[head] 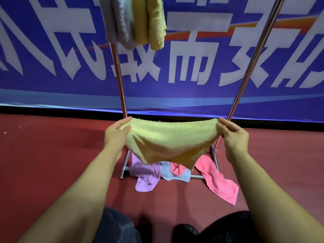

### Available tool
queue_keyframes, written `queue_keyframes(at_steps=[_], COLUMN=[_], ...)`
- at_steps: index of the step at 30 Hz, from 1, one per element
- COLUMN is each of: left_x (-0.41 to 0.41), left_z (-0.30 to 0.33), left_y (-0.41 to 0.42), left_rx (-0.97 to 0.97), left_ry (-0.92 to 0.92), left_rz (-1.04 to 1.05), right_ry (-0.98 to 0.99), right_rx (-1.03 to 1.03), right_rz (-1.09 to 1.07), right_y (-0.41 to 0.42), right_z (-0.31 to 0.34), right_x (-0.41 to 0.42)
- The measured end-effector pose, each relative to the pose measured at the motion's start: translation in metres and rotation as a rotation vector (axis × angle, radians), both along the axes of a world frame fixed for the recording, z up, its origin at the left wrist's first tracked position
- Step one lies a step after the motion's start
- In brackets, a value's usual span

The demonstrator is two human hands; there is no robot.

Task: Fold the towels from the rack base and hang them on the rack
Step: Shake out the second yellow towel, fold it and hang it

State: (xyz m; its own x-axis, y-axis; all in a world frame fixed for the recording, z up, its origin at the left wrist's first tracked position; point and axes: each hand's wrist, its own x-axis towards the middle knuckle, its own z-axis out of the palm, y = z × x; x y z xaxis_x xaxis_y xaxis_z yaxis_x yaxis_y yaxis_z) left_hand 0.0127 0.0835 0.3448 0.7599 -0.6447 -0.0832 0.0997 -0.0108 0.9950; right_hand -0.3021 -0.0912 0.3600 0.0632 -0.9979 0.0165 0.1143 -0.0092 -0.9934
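My left hand [116,133] and right hand [232,135] each pinch a corner of the sagging yellow towel [168,141]; an uneven fold could slip loose.

1. The one camera is sitting on my head, looking forward and down along my forearms.
2. It is keeping my left hand [115,135] and right hand [233,135] close, mid-frame.
3. Beyond my grip it is facing the rack [121,88] and a blue banner [52,50].
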Motion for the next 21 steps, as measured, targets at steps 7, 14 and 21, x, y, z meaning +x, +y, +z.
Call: queue_keyframes(at_steps=[7, 14, 21], left_x=[-0.008, -0.012, -0.011], left_z=[0.011, 0.013, 0.013], left_y=[0.001, 0.001, 0.003], left_rx=[-0.084, -0.072, -0.092], left_ry=[-0.106, -0.16, 0.005], left_rz=[0.024, -0.006, 0.021], right_ry=[-0.059, -0.006, 0.139], right_rx=[0.018, -0.007, -0.073], right_rz=[-0.055, -0.065, 0.002], right_y=[-0.002, -0.003, -0.003], right_z=[0.001, 0.0, -0.002], right_x=[-0.003, -0.004, -0.007])
